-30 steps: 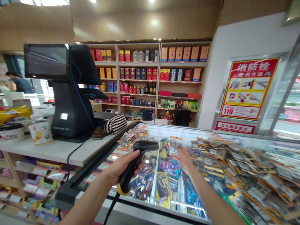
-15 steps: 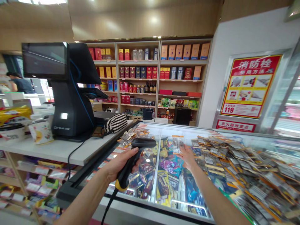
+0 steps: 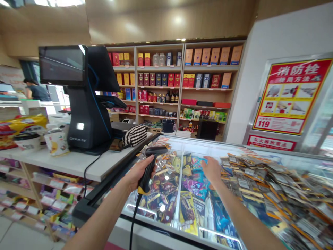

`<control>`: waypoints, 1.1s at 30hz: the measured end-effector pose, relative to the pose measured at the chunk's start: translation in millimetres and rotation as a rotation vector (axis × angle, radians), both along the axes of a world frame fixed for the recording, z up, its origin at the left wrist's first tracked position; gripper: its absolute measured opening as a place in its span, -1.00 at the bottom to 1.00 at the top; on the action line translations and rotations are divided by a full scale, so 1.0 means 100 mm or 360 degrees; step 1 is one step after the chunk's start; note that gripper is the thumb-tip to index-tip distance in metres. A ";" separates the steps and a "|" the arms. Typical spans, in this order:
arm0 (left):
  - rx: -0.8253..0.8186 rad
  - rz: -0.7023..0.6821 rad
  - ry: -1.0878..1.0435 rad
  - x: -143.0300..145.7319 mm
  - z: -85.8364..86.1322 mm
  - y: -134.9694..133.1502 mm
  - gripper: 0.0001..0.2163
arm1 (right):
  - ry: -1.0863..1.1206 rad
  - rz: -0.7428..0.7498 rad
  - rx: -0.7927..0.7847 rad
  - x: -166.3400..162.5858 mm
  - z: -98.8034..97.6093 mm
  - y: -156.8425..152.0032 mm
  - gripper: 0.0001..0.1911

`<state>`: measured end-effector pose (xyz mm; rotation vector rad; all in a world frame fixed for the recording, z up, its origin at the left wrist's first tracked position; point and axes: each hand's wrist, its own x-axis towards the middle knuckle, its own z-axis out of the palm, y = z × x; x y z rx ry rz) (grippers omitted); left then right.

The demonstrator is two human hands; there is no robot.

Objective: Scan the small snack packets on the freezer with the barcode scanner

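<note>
My left hand (image 3: 140, 172) is wrapped around the handle of a black and yellow barcode scanner (image 3: 148, 173), its head pointing away and its cable hanging down. Small packets with orange edges form a pile (image 3: 166, 160) on the glass just behind and beside the scanner. Over the freezer's glass top, my right hand (image 3: 212, 168) has its fingers loosely bent and apart, with no packet visible in them. To its right, a large spread of similar packets (image 3: 249, 173) covers the glass. Under the glass lie colourful ice cream wrappers (image 3: 192, 185).
A black point-of-sale terminal (image 3: 88, 114) stands on the white counter (image 3: 96, 168) at left, near a striped pouch (image 3: 135, 135) and cups. Shelves of boxed goods (image 3: 158, 80) line the back wall. A person (image 3: 37, 90) is at far left.
The packet that was in my right hand is out of it, and that hand has shifted slightly right. The scanner has moved a little in my left hand's grip. The view has turned slightly left.
</note>
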<state>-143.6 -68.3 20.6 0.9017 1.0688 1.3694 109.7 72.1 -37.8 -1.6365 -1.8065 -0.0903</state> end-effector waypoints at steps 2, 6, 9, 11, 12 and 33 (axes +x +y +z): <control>-0.0001 0.0000 -0.0006 -0.05 -0.01 -0.04 -0.75 | -0.0028 0.0248 -0.0143 -0.46 -0.04 -0.07 -0.66; -0.0071 0.0034 0.0001 -0.19 -0.01 -0.17 -0.74 | -0.0065 0.0536 -0.0350 -1.29 -0.11 -0.19 -0.64; -0.0113 0.0102 0.0023 -0.28 -0.02 -0.27 -0.75 | -0.0158 0.0479 -0.0400 -1.62 -0.13 -0.25 -0.57; -0.0120 0.0115 0.0021 -0.33 -0.03 -0.32 -0.76 | -0.0195 0.0397 -0.0406 -1.70 -0.13 -0.26 -0.53; -0.0124 0.0119 0.0022 -0.36 -0.03 -0.34 -0.76 | -0.0200 0.0368 -0.0427 -1.70 -0.12 -0.25 -0.52; -0.0246 0.0326 -0.0083 -0.87 -0.15 -0.67 -0.74 | -0.0119 0.0351 -0.0487 -1.70 -0.15 -0.24 -0.61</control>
